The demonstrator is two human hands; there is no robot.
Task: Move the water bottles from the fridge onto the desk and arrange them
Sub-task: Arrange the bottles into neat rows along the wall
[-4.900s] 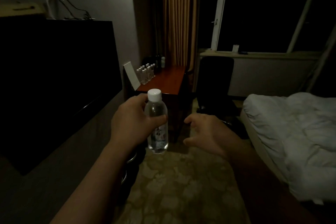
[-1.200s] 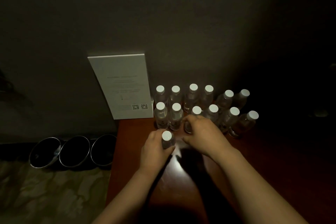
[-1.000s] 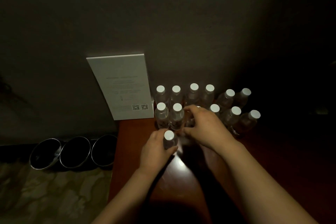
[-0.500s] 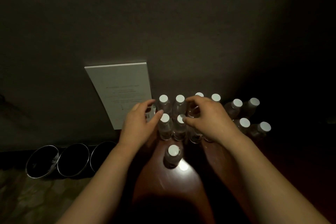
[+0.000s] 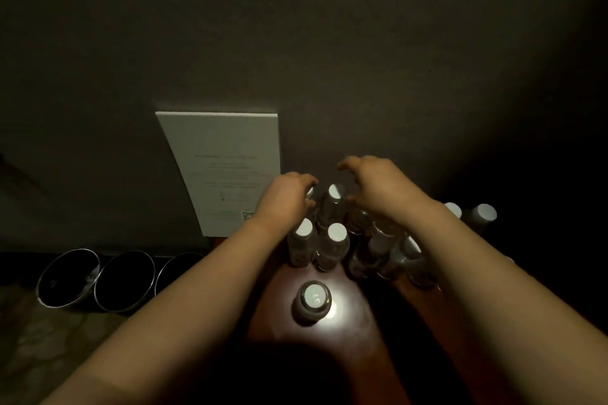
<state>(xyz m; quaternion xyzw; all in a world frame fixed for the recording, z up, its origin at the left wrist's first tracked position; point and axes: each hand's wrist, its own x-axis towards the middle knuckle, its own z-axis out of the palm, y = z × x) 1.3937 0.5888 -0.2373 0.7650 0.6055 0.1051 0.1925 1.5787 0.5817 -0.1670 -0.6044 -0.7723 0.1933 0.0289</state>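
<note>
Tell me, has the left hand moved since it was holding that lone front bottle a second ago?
Yes. The left hand has let go and reached toward the wall, now beside the white card, leaving the lone bottle standing alone nearer the person.

A cluster of small clear water bottles (image 5: 332,242) with white caps stands upright in close rows at the back of the reddish-brown wooden surface (image 5: 348,332), against the wall. Several of them are partly hidden under the arms, and the rightmost ones (image 5: 483,215) fade into shadow. One more bottle (image 5: 312,301) of the same kind stands upright alone, just in front of the cluster's left end, beside a bright glare spot.
</note>
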